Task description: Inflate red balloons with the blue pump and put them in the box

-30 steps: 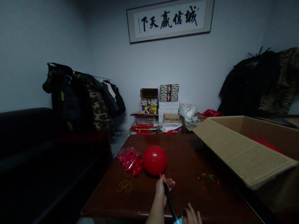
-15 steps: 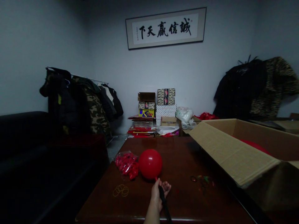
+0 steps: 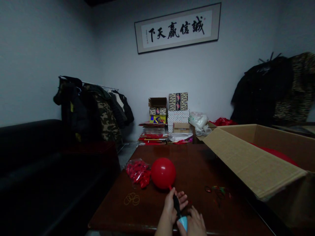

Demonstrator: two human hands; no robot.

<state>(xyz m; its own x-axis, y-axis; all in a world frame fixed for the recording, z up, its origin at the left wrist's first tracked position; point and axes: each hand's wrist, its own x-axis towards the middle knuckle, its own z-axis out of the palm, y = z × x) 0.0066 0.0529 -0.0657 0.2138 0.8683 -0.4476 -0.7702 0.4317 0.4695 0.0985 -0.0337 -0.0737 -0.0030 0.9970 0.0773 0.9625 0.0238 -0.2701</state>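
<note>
A round, inflated red balloon [image 3: 163, 173] stands over the table, its neck pointing down toward me. My left hand [image 3: 169, 206] pinches that neck between thumb and finger, at the tip of a hand balloon pump [image 3: 183, 223]; its other fingers curl loosely upward. The pump has a black tapered nozzle and a light blue body. Around the blue body is my right hand [image 3: 196, 223], its fingers closed and partly cut off by the bottom edge. Left of the balloon lies a clear bag of uninflated red balloons [image 3: 138, 172]. Several yellow rubber bands [image 3: 132, 199] lie nearer to me.
On the right of the brown table [image 3: 189, 157] lie a dark ring and small coloured bands [image 3: 219, 190]. A large open cardboard box [image 3: 248, 164] with something red inside stands along the right edge. Boxes [image 3: 178, 116] are stacked behind; a black sofa [image 3: 59, 177] is at left.
My right hand has come into view from below, on the pump's blue body, which now shows. The view has shifted slightly left; my left hand keeps its pinch on the balloon neck.
</note>
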